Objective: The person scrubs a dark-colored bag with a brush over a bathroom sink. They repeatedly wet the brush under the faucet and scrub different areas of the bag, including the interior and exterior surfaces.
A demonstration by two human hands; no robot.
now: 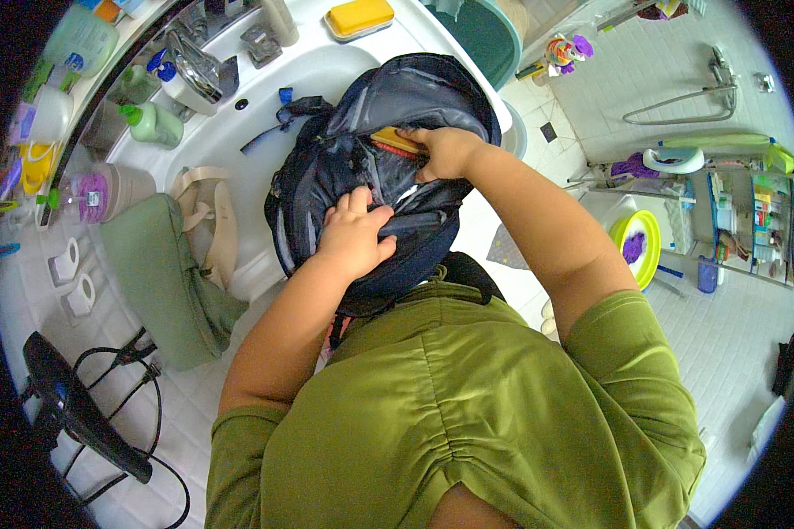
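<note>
A dark navy backpack [397,238] lies unzipped over the front of the white washbasin [258,159], its wet-looking dark lining turned up. My right hand [451,153] grips a scrub brush [393,140] with a yellow back and reddish bristles, held bristles-down against the lining. Spread fingers of my left hand [356,235] rest on the fabric just below and left of the brush, pressing it down. One strap with a blue-tipped buckle trails into the basin. A yellow bar of soap [360,16] sits in a dish on the basin's far rim.
A chrome faucet [195,63] and pump bottles [152,123] line the basin's left back. A green bag [165,278] with beige straps hangs over the left edge. At lower left is a black hair dryer [83,410] with cords. A teal tub [480,40] stands beyond the basin.
</note>
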